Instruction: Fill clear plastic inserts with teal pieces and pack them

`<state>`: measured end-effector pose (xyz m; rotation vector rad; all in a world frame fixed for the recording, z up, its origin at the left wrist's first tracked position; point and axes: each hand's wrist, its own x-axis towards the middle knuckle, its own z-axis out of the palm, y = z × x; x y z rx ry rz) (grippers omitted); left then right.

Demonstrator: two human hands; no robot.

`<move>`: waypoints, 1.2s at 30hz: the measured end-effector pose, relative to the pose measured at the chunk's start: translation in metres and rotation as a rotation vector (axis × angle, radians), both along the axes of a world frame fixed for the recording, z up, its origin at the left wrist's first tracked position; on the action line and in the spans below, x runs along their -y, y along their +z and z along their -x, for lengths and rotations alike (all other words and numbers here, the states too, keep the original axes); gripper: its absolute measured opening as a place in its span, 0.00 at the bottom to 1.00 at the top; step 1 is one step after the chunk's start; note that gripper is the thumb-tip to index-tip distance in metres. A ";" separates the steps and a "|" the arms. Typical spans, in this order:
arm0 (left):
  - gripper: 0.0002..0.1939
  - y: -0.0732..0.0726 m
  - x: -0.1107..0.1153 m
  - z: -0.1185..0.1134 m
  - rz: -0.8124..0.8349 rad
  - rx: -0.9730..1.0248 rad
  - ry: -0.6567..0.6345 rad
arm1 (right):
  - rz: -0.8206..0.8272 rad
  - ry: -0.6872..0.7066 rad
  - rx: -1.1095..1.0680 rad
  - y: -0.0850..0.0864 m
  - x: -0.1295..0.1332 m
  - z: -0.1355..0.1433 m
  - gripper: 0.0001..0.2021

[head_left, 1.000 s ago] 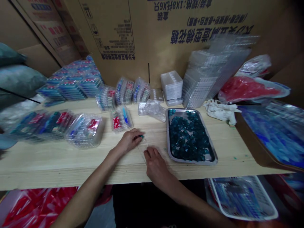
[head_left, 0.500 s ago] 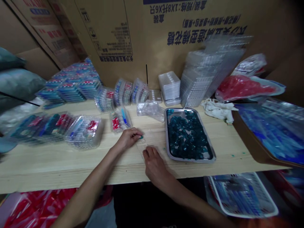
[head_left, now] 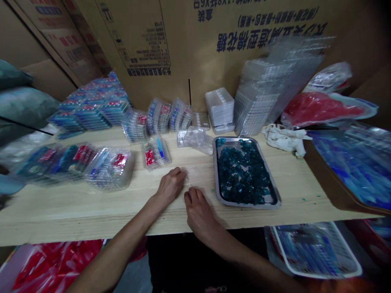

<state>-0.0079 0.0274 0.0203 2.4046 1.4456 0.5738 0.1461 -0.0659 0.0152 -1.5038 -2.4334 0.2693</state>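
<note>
metal tray (head_left: 217,179) holding teal pieces (head_left: 241,175), white basket (head_left: 284,254) holding blue packets, left hand (head_left: 171,185) and right hand (head_left: 200,211) curling fingers closed around clear film (head_left: 190,178) on desk (head_left: 146,203)

So the person is wearing something plain and black down the front (head_left: 207,260), with a small metallic bit showing near the bottom edge. Both forearms are showing bare, no sleeves or gloves.
</note>
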 end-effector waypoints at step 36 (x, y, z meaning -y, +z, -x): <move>0.17 0.047 -0.003 0.008 0.582 1.197 0.345 | 0.145 -0.080 -0.128 0.036 -0.010 -0.009 0.22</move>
